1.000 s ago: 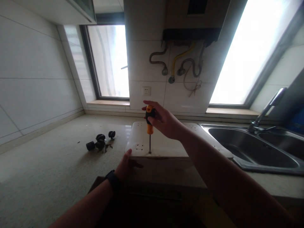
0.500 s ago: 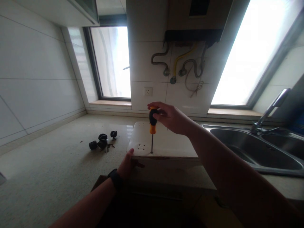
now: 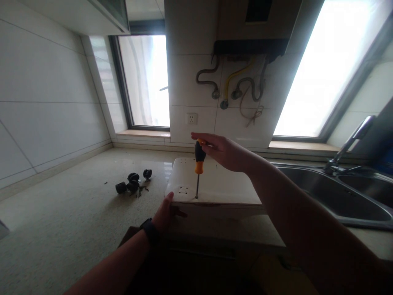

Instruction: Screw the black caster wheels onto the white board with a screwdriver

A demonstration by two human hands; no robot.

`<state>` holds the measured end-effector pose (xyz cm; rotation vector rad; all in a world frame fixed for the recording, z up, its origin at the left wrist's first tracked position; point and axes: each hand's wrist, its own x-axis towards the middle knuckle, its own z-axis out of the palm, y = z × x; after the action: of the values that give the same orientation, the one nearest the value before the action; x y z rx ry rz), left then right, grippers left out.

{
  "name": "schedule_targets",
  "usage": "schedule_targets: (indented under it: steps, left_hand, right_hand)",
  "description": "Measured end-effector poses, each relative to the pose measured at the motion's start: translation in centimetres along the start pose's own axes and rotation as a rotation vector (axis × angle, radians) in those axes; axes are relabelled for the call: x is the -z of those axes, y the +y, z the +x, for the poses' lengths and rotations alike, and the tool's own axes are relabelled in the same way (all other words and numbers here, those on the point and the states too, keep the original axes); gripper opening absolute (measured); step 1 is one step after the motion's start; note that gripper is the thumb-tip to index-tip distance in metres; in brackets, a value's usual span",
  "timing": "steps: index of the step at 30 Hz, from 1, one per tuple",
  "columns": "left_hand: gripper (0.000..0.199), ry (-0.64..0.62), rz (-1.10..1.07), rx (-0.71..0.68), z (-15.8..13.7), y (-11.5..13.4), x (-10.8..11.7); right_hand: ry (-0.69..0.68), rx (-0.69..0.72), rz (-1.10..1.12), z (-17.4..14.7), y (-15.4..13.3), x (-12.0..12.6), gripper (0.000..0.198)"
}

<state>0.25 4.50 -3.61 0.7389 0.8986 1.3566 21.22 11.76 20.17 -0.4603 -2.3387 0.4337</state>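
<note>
My right hand (image 3: 216,149) is over the top of a screwdriver (image 3: 200,152) with a black and orange handle, fingers stretched across its end and thumb against its side. The screwdriver leans slightly, its tip down at the near edge of a white, round-cornered panel (image 3: 227,186). At the panel's near left corner my left hand (image 3: 165,211) grips the edge, thumb up on the side and fingers below. Beside the thumb is a group of small dark holes. Several black casters (image 3: 133,186) lie on the counter to the left, with small screws (image 3: 141,189) among them.
The panel rests on a speckled stone counter (image 3: 76,209). To the right is a steel sink (image 3: 307,176) with a faucet (image 3: 350,143). A wall socket (image 3: 192,119), hoses (image 3: 227,88) and a wall-mounted heater (image 3: 254,24) are behind, between two windows.
My right hand has loosened around the handle, its fingers now flatter over the top. The screwdriver's handle has tipped slightly right. My left hand stays put.
</note>
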Motion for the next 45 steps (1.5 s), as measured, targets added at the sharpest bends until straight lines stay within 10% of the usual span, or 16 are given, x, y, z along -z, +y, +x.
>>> schedule_targets:
  steps: [11, 19, 28, 35, 45]
  left_hand:
    - [0.067, -0.002, 0.013, 0.046, 0.1, -0.2, 0.3]
    - [0.066, 0.013, -0.005, -0.001, 0.4, -0.5, 0.5]
    - [0.071, -0.007, 0.004, 0.018, 0.6, -0.7, 1.0]
    - [0.073, -0.022, 0.018, 0.011, 0.5, -0.6, 0.7]
    - [0.075, -0.008, 0.072, 0.050, 0.3, -0.5, 0.7]
  right_hand:
    - [0.135, -0.043, -0.474, 0.0, -1.5, -0.1, 0.027]
    - [-0.127, -0.042, -0.143, -0.1, -1.5, 1.3, 0.051]
    - [-0.031, -0.110, -0.578, -0.2, -0.1, 2.0, 0.036]
    - [-0.177, -0.123, -0.120, -0.8, 0.1, 2.6, 0.054]
    - [-0.065, -0.180, -0.525, -0.1, -1.5, 1.3, 0.048]
